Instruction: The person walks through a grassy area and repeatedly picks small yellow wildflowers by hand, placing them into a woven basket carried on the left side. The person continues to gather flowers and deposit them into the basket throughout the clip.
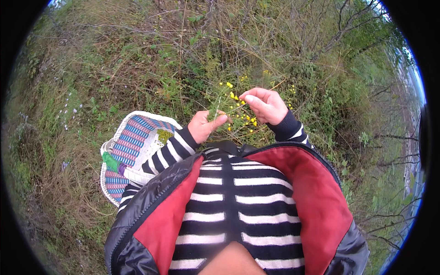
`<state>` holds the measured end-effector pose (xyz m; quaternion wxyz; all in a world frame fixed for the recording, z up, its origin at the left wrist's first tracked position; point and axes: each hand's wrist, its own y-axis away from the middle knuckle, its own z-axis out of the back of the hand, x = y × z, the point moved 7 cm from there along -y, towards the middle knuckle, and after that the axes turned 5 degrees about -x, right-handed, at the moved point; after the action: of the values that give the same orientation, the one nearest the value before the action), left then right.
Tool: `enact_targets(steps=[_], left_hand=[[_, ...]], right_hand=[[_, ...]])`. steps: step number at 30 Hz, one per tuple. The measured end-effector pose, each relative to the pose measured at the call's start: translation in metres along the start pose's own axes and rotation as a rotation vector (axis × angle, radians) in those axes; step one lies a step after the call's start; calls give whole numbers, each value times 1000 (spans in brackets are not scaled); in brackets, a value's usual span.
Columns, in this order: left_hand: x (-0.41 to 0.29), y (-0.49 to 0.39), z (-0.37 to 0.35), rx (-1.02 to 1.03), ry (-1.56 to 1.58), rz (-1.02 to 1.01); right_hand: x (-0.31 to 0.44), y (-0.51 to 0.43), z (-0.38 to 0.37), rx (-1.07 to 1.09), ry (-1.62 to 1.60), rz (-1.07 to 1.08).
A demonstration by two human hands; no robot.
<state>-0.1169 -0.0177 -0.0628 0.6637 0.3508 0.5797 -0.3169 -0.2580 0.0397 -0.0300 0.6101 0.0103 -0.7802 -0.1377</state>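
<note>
My left hand [206, 126] is closed around green stems of a plant with small yellow flowers [248, 118], thumb laid over them. At the upper right of these blooms is my right hand [264, 105], its thumb and forefinger close together at a flower head; whether they pinch it I cannot tell. A woven basket [128, 139] in blue, pink and white, with a white rim, hangs at my left forearm. Small yellow-green flower heads [164, 136] lie inside it. Green and purple wrapping [111, 161] covers part of its handle.
Dry grass and low green weeds [137, 68] cover the slope ahead. Bare branches [338, 34] reach in at the upper right, with more thin twigs at the right edge. Small pale flowers [75, 110] grow at the left. My open jacket [309, 178] frames the lower view.
</note>
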Motion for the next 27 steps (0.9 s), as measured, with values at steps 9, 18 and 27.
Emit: enact_targets(steps=[9,18,27], left_hand=[[5,1,0,7,-16,41],[9,-2,4,-25,-5,62],[-1,-2,-4,-32,-177,-127]], right_hand=[[5,-5,-5,-56,410,186],[-4,-6,13,-46,-533,-32],[-8,-8,9,102,-139,-160]])
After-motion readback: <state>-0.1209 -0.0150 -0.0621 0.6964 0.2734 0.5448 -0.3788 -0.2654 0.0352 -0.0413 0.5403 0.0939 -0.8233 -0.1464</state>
